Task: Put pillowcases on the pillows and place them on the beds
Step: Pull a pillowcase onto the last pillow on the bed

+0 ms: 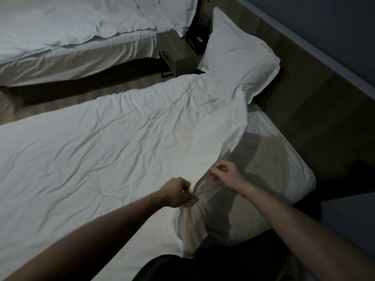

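Observation:
On the near bed lies a white duvet (113, 142), wrinkled and spread across the mattress. My left hand (177, 192) is closed on a bunched fold of the duvet's near edge. My right hand (226, 173) pinches the same edge a little farther right, and the cloth is lifted there. Where the duvet is raised, the bare mattress sheet (284, 159) shows in shadow. A white pillow in its case (237, 55) lies at the head of this bed against the wooden headboard (304, 88).
A second bed with a white duvet (71, 31) stands across a narrow strip of floor (60, 102). A wooden nightstand (178, 55) with a dark object on it sits between the beds. The dark wall runs along the right.

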